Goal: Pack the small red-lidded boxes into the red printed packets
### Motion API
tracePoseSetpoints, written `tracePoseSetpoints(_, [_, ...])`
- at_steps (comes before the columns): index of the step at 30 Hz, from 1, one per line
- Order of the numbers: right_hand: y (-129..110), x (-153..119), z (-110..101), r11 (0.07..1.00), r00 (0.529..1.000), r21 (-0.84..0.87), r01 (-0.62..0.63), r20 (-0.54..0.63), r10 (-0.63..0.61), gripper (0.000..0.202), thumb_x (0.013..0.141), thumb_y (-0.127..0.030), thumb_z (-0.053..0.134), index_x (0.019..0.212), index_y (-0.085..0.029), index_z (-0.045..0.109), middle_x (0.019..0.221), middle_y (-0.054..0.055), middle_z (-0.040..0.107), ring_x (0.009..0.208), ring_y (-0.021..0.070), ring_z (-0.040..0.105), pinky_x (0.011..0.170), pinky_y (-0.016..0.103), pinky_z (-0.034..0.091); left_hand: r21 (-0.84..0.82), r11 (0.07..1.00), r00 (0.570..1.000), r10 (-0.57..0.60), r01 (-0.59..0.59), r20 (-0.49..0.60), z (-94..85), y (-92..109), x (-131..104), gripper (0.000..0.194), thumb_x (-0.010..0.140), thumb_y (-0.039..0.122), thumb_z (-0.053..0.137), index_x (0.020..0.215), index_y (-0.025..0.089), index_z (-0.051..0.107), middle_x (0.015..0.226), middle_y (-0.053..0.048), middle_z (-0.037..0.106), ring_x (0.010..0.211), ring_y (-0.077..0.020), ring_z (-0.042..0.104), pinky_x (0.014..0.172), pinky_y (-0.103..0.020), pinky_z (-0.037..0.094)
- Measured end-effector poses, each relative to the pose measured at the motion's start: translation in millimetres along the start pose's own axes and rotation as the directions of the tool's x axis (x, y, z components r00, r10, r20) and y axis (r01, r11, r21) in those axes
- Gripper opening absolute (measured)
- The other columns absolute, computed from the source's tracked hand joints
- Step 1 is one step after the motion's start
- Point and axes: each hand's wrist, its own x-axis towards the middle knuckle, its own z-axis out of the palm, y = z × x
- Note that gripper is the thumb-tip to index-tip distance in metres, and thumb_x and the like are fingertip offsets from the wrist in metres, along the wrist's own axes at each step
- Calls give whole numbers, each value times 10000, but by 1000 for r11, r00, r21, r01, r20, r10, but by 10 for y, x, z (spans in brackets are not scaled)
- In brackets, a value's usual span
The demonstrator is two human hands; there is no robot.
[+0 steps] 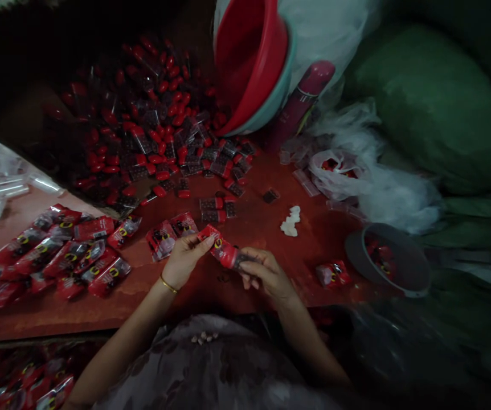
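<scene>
Between my hands is a red printed packet point(223, 249) with a yellow-and-black mark. My left hand point(183, 259), with a gold bangle at the wrist, pinches its upper left end. My right hand point(269, 274) closes on a small clear container with dark pieces point(240, 259) at the packet's lower right end. Whether the container is partly inside the packet, I cannot tell. Just left of my left hand lie two red packets point(162, 240). Beyond my fingers are a few red-capped clear containers point(212, 215) on the reddish table point(249, 219).
Many red-capped containers point(160, 142) spill from a dark box. Filled packets point(70, 256) pile up at left. Red and teal basins point(252, 68) lean behind, beside a pink-capped bottle point(299, 102). A grey bowl point(356, 256), a white crumpled piece point(290, 222) and plastic bags point(382, 171) are at right.
</scene>
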Motion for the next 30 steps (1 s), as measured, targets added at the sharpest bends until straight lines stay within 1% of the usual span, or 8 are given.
tracePoseSetpoints(3, [5,17,35,1000,999,-20,18,-35,-19,234,719,-376,611,803,-159,587,488,-67,499,346,37,410,338,151,273,-29,999,1000,16,-16,8,19,-27,-12,274,574,379,769,711,151,706,668,4,671,602,-85,545,611,-204,434])
tracePoseSetpoints(8, [43,61,140,996,995,-30,87,-52,-88,232,763,-405,580,763,-175,549,535,-63,500,359,31,388,362,161,310,-70,997,1000,14,-14,-1,110,-124,-44,242,560,335,785,659,147,668,620,28,640,547,-66,517,581,-196,422])
tracePoseSetpoints(14, [121,164,275,961,944,-188,202,-223,-242,241,807,-419,549,744,-190,509,567,-65,455,406,40,389,379,163,325,-167,986,999,-13,5,-46,169,-162,-40,285,507,299,815,714,149,690,681,8,681,593,-77,557,629,-203,440])
tracePoseSetpoints(19, [140,171,344,975,959,-80,205,-185,-217,255,850,-454,475,838,-200,477,634,-53,516,388,37,400,393,175,361,-221,975,996,7,-27,-88,172,-121,-21,263,514,269,815,698,147,673,667,12,672,581,-70,556,609,-191,442])
tracePoseSetpoints(22, [148,167,392,962,929,-157,223,-264,-259,234,876,-429,440,857,-200,481,612,-50,518,389,42,415,385,173,337,-214,977,1000,-19,19,1,189,-130,-38,256,575,333,776,696,151,641,572,27,620,479,-76,520,484,-202,419])
tracePoseSetpoints(25, [160,175,432,960,916,-140,242,-292,-274,239,888,-434,410,865,-204,472,605,-56,494,383,45,405,379,178,335,-178,983,994,-27,45,104,184,-131,-47,263,648,403,712,720,166,627,516,33,577,423,-93,493,413,-218,386])
tracePoseSetpoints(27, [170,176,440,959,924,-145,245,-265,-276,232,892,-429,405,895,-207,470,631,-52,504,388,46,405,382,183,336,-171,985,999,18,-11,40,160,-124,-33,263,651,408,711,655,161,621,500,37,561,429,-76,476,438,-208,385])
tracePoseSetpoints(30, [188,167,436,932,917,-269,241,-253,-310,207,899,-401,401,939,-211,473,647,-43,523,407,57,419,403,197,343,-185,981,997,44,-55,-60,123,-141,-4,274,623,400,736,601,149,628,524,35,571,463,-52,463,502,-192,394])
